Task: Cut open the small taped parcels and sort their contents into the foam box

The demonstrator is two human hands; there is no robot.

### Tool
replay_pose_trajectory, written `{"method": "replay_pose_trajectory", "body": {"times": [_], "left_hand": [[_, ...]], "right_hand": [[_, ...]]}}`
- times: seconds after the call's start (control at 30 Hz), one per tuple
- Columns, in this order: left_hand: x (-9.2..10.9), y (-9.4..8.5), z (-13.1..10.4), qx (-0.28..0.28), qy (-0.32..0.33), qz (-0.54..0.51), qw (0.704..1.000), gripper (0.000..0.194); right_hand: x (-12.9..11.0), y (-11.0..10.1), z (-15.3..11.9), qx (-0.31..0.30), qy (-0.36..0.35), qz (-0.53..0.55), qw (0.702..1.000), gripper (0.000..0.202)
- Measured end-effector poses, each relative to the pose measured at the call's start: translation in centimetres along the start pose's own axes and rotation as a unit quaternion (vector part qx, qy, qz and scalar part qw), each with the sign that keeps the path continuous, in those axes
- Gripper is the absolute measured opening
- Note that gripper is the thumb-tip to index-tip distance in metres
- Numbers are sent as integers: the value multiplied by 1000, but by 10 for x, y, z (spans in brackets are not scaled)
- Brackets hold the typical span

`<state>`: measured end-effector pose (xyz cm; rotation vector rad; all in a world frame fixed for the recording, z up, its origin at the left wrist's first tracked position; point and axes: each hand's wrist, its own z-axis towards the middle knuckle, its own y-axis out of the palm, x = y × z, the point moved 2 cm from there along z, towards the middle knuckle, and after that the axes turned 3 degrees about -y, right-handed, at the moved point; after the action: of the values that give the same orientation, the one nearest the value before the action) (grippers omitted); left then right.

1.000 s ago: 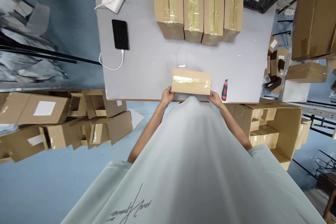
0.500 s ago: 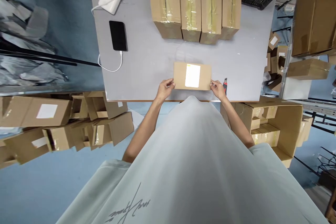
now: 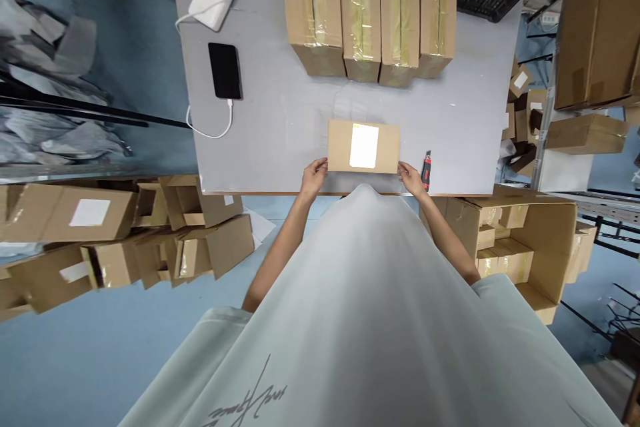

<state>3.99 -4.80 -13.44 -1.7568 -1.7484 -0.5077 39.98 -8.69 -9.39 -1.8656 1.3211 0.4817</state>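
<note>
A small cardboard box [image 3: 340, 147] with a white label [image 3: 364, 145] on its upper face lies near the front edge of the table. At its left end, my left hand [image 3: 315, 177] is closed with the fingertips against the lower corner. My right hand [image 3: 411, 179] grips the opposite end in the same way, thumb and fingers close together. Just right of that hand rests a red and black utility knife [image 3: 426, 170], untouched.
Several taped cartons [image 3: 361, 27] stand in a row at the back, beside a black crate [image 3: 495, 7]. A phone [image 3: 225, 71] on a white cable lies at the left. Open boxes [image 3: 210, 240] sit below left, and a large open carton [image 3: 550, 247] below right.
The whole view has shifted slightly. Both hands still hold the box ends, and more of the utility knife shows beside my right hand.
</note>
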Motion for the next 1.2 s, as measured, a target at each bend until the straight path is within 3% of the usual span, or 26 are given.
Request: {"method": "replay_pose_trajectory", "body": {"times": [0.27,0.6,0.93,1.2], "left_hand": [[5,2,-8,-7,18,28,999,40],[64,-16,-20,25,200,85,976,44],[60,-19,-15,22,147,79,986,25],[62,-17,-19,30,173,100,979,35]], "right_hand": [[-15,-1,-12,-6,-32,-15,999,42],[-71,-33,-2,87,-143,-62,984,45],[-63,-19,-7,69,-70,-41,994,53],[-67,-21,-8,87,-91,-52,991,54]]}}
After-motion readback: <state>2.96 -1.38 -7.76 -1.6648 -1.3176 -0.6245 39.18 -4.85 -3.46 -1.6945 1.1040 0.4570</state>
